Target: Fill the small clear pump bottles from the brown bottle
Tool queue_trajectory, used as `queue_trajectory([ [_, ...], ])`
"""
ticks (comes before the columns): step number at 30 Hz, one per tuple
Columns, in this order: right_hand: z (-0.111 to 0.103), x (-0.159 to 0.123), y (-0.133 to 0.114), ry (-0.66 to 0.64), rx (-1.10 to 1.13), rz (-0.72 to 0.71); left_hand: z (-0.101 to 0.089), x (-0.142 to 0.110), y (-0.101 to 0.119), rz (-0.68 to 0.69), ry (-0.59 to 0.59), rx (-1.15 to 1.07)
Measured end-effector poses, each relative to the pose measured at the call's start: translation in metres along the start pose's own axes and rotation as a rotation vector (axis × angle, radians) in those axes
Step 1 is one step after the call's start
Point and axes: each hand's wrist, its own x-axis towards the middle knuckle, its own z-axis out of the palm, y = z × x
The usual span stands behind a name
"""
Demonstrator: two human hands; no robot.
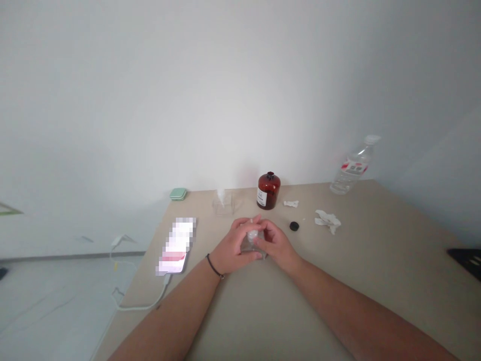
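Note:
Both my hands meet at the middle of the beige table (338, 281). My left hand (233, 248), with a dark band at the wrist, wraps around a small clear bottle (251, 241). My right hand (276, 243) pinches at the bottle's whitish top. Most of the bottle is hidden by my fingers. A brown glass bottle (268, 190) with a white label stands open just behind my hands, and a small black cap (294, 226) lies to the right of them.
A phone (176, 246) on a white cable lies at the left. A clear container (224, 202) and a green case (178, 193) sit at the back. Crumpled tissues (327, 220), a plastic water bottle (353, 168) and a dark object (468, 259) are to the right.

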Motion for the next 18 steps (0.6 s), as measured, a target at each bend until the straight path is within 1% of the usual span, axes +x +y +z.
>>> queue_trajectory([
  [3, -0.0011, -0.0004, -0.0039, -0.028, -0.017, -0.004, -0.0005, -0.0002, 0.0003, -0.019, -0.004, -0.001],
  [7, -0.0013, 0.0009, -0.0032, -0.003, -0.021, -0.034, -0.0012, -0.0001, 0.0021, -0.038, -0.012, -0.006],
  [11, 0.0005, 0.0007, 0.0007, 0.014, 0.044, -0.033, -0.0005, 0.0004, 0.0027, -0.017, 0.004, -0.010],
  [16, -0.0007, -0.0009, -0.0019, -0.027, 0.051, 0.007, 0.0002, 0.0010, 0.0018, -0.002, 0.007, -0.015],
  [18, -0.0012, -0.0006, -0.0004, -0.024, 0.060, -0.005, 0.0004, 0.0006, 0.0006, -0.012, 0.005, -0.013],
])
